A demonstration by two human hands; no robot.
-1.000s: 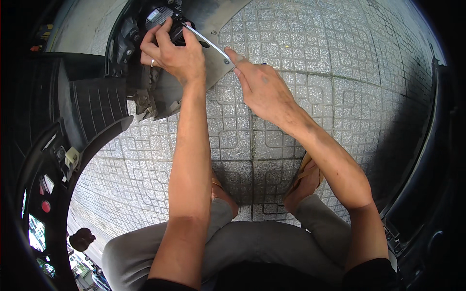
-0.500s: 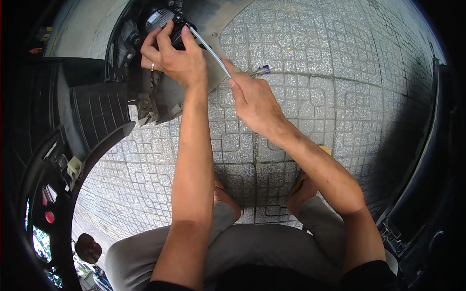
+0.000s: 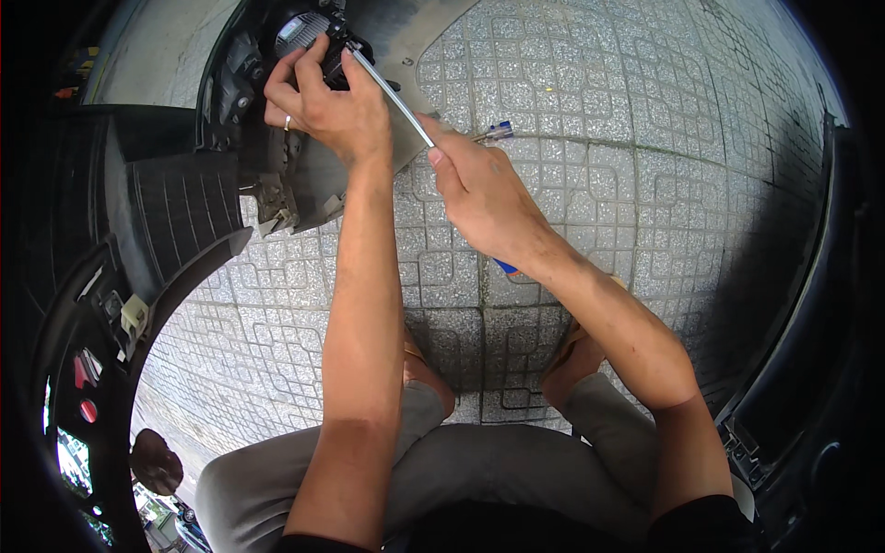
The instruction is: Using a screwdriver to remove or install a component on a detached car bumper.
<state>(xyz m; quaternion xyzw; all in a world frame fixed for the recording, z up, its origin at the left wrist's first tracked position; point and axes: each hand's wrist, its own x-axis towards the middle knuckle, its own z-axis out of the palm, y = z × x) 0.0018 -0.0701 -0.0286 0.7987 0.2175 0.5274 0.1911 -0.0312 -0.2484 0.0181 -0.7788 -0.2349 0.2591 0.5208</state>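
A black round lamp-like unit with a ribbed metal part (image 3: 300, 33) sits in a dark panel at the upper left. My left hand (image 3: 327, 111), with a ring, has curled fingers gripping it. A long steel screwdriver shaft (image 3: 387, 88) runs diagonally to the fittings beside my left thumb; its tip is too small to make out. My right hand (image 3: 479, 198) is closed round its near end, with a bit of blue (image 3: 504, 266) showing beneath the hand. A blue-handled tool (image 3: 500, 130) lies just beyond that hand, partly hidden behind it.
A grey plate (image 3: 410, 28) extends from the panel over patterned paving (image 3: 572, 83). Black bodywork (image 3: 184, 212) curves along the left, with small coloured fittings (image 3: 88, 410). Another dark panel (image 3: 784, 350) borders the right. My sandalled feet are below my arms.
My right hand has moved toward me and the screwdriver shaft is steeper. The blue-handled tool on the far side of that hand now shows more. My left hand stays on the lamp unit.
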